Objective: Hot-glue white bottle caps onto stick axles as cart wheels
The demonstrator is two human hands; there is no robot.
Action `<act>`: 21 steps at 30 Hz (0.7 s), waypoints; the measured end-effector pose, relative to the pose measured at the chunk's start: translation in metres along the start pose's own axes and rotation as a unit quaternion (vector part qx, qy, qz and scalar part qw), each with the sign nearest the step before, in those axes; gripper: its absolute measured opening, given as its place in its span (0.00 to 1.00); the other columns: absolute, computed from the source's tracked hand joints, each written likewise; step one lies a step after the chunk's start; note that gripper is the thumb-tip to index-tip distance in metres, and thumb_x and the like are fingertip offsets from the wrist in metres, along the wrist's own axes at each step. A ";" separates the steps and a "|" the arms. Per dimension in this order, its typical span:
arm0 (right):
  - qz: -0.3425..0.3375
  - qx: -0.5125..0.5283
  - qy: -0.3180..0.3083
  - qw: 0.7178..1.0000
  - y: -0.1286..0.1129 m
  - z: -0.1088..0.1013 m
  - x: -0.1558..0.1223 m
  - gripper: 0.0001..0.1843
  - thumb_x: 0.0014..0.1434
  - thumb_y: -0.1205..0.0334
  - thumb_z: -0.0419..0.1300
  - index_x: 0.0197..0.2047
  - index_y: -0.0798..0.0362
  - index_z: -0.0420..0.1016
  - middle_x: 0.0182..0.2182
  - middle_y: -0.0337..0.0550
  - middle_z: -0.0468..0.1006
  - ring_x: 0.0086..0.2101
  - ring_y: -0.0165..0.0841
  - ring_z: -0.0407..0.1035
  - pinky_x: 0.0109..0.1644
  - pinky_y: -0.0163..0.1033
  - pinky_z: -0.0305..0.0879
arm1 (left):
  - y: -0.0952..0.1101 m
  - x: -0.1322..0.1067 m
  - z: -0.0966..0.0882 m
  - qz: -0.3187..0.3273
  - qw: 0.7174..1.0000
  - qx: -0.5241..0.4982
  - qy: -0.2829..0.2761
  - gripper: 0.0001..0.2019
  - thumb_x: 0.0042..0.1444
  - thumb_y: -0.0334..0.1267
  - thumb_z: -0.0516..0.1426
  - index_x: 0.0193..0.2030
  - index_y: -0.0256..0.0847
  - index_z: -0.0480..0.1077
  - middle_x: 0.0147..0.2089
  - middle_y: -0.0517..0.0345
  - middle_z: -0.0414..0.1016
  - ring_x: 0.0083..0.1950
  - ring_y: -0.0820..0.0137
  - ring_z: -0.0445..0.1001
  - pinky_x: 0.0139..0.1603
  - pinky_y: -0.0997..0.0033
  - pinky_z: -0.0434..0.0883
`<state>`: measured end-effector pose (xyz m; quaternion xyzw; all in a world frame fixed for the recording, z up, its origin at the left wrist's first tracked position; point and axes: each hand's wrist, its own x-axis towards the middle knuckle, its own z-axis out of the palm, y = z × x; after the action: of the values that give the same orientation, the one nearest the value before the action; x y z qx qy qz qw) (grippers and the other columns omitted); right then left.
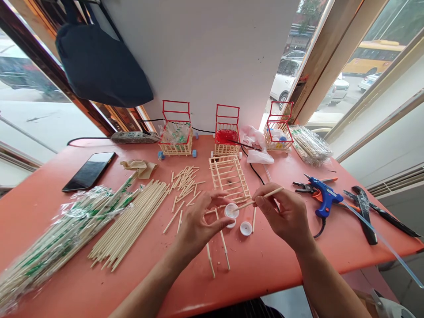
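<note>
My left hand (203, 218) pinches a small white bottle cap (231, 210) between thumb and fingers, just above the orange table (49, 203). My right hand (281, 212) grips a short wooden stick (265, 197), whose tip points into the cap. Another white cap (245, 228) lies on the table below, and a third peeks out under the held one. A flat wooden lattice frame (229, 176) lies just beyond my hands. Loose cut sticks (185, 181) are scattered to its left.
Three small stick carts with red frames (175, 132) (227, 130) (279, 126) stand at the back. Bare chopsticks (132, 223) and wrapped bundles (62, 238) lie left, near a black phone (89, 171). A blue glue gun (324, 198), pliers (306, 187) and cutters (367, 212) lie right.
</note>
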<state>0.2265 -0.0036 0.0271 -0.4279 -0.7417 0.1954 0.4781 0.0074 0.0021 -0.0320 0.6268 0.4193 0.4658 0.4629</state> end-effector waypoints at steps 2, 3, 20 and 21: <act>-0.009 0.008 0.007 1.000 0.000 0.000 0.000 0.08 0.69 0.64 0.59 0.35 0.49 0.73 0.29 0.40 0.80 0.26 0.31 0.69 0.29 0.38 0.63 | 0.001 0.000 0.000 0.009 1.000 0.005 0.006 0.24 0.54 0.43 0.71 0.55 0.46 0.71 0.49 0.51 0.83 0.53 0.58 0.83 0.52 0.59 0.81; -0.012 0.012 0.008 1.000 0.000 0.000 0.000 0.08 0.69 0.64 0.59 0.35 0.49 0.73 0.29 0.40 0.80 0.26 0.32 0.70 0.29 0.38 0.63 | 0.002 0.001 0.000 0.014 1.000 0.010 0.008 0.24 0.54 0.44 0.71 0.55 0.46 0.71 0.48 0.51 0.83 0.53 0.58 0.83 0.52 0.58 0.80; -0.020 0.005 0.003 1.000 0.001 -0.001 -0.002 0.06 0.69 0.67 0.60 0.38 0.49 0.74 0.30 0.38 0.80 0.27 0.30 0.70 0.30 0.36 0.63 | 0.004 -0.001 -0.001 0.041 0.999 0.027 0.002 0.20 0.56 0.41 0.70 0.54 0.48 0.73 0.49 0.56 0.82 0.53 0.63 0.83 0.56 0.62 0.79; -0.021 0.007 0.006 1.000 0.000 -0.001 -0.001 0.07 0.69 0.67 0.60 0.38 0.49 0.74 0.30 0.39 0.80 0.27 0.30 0.70 0.30 0.37 0.63 | 0.004 -0.001 -0.001 0.041 0.999 0.027 0.002 0.20 0.56 0.41 0.70 0.54 0.48 0.73 0.49 0.56 0.81 0.53 0.63 0.83 0.55 0.62 0.79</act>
<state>0.2283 -0.0047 0.0268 -0.4096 -0.7466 0.1878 0.4894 0.0069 0.0003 -0.0282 0.6548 0.4070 0.4739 0.4255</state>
